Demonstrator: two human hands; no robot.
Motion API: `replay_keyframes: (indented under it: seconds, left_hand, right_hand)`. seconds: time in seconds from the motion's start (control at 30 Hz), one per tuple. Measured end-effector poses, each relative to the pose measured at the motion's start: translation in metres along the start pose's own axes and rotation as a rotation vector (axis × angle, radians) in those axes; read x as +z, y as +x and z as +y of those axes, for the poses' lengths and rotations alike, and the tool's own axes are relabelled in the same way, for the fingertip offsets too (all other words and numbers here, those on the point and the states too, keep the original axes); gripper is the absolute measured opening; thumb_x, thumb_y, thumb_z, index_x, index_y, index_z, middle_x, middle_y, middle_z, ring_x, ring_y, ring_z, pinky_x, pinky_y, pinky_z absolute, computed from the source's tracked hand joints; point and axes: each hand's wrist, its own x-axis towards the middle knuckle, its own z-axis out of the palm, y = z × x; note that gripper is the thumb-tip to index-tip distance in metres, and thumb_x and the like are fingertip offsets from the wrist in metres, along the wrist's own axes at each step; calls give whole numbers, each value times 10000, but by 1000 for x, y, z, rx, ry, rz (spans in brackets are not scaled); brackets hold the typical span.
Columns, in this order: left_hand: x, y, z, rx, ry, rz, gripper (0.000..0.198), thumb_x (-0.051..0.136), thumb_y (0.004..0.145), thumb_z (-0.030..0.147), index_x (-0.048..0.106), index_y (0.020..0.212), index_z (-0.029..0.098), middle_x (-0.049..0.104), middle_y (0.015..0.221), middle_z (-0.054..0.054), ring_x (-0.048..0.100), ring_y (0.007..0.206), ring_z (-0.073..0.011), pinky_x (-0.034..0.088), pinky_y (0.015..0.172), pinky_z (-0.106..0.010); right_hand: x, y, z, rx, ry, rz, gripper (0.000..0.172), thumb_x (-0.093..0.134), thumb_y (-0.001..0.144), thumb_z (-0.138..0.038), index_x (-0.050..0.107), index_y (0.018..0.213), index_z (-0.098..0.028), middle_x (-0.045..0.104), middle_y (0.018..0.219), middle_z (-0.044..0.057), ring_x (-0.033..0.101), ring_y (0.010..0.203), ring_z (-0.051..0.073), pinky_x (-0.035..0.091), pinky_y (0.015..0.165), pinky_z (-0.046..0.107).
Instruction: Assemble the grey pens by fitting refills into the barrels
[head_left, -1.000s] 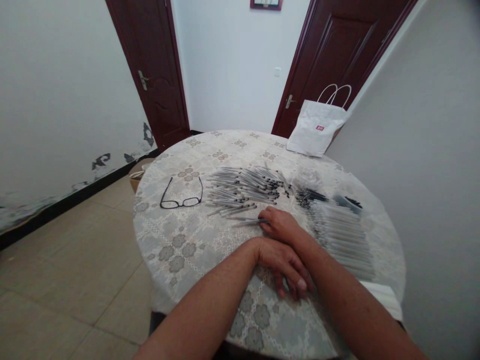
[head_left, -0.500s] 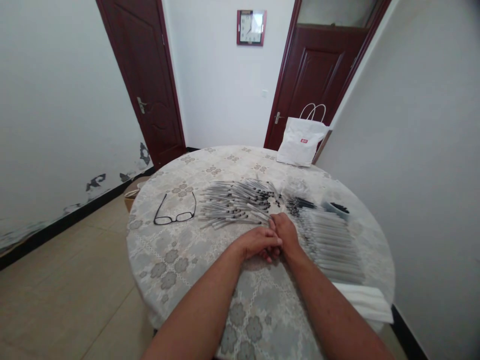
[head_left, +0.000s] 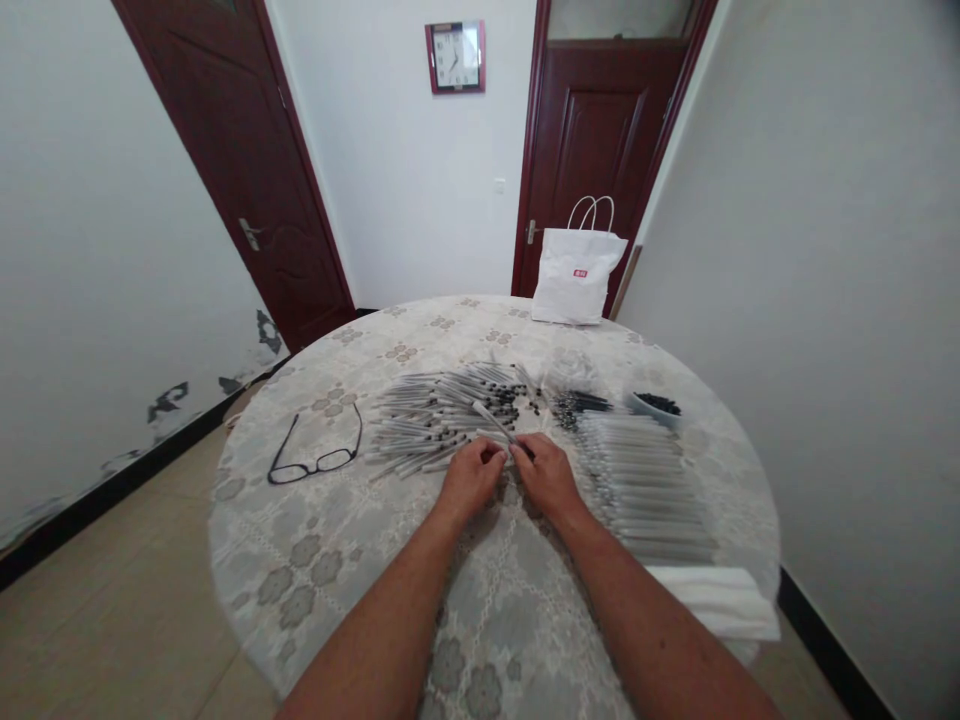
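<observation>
My right hand (head_left: 546,472) is closed round a pale pen (head_left: 493,420) with a dark end. The pen slants up and to the left over a heap of similar pens (head_left: 420,410). Just left of it, my left hand (head_left: 472,475) has its fingers pinched together at the heap's near edge. What those fingers hold, if anything, is too small to make out. A dense stack of pale tubes (head_left: 645,485) lies to the right of my right hand. Beyond that stack sit black thin parts (head_left: 585,402) and a bowl (head_left: 651,410) of small black pieces.
Eyeglasses (head_left: 315,462) lie left of the heap on the round table with a patterned cloth (head_left: 337,630). A white paper bag (head_left: 577,280) stands at the far edge. Clear plastic (head_left: 568,368) rests behind the black parts, and a folded white cloth (head_left: 716,598) at the right.
My hands, which were together, have moved slightly apart. My left hand has shifted left, and a pen now shows slanting out of my right hand. The view has turned a little right.
</observation>
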Motion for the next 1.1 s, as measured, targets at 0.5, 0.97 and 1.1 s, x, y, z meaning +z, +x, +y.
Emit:
replay_keyframes:
  seconds: [0.5, 0.97, 1.1]
  left_hand:
    - [-5, 3, 18, -207, -792, 160, 397, 781, 774, 505, 701, 935, 152, 645, 737, -20, 615, 629, -133, 484, 496, -215]
    - [-10, 6, 20, -242, -1058, 127, 408, 850, 739, 456, 641, 923, 159, 712, 883, -40, 703, 721, -146, 581, 573, -239]
    - [-10, 5, 24, -248, -1057, 109, 404, 852, 738, 433, 646, 951, 158, 717, 864, -37, 710, 731, -156, 594, 609, -260]
  right_hand:
    - [-20, -6, -32, -138, 112, 20, 291, 515, 991, -339, 721, 1142, -199, 717, 999, 97, 653, 915, 225, 475, 859, 325]
    - [-16, -6, -33, 254, 484, -33, 506, 387, 1007, -612, 584, 763, -215, 519, 576, -33, 488, 520, 143, 360, 513, 248]
    - [-18, -5, -33, 272, 546, -42, 455, 441, 990, -576, 567, 741, -217, 507, 540, -47, 479, 470, 135, 361, 495, 249]
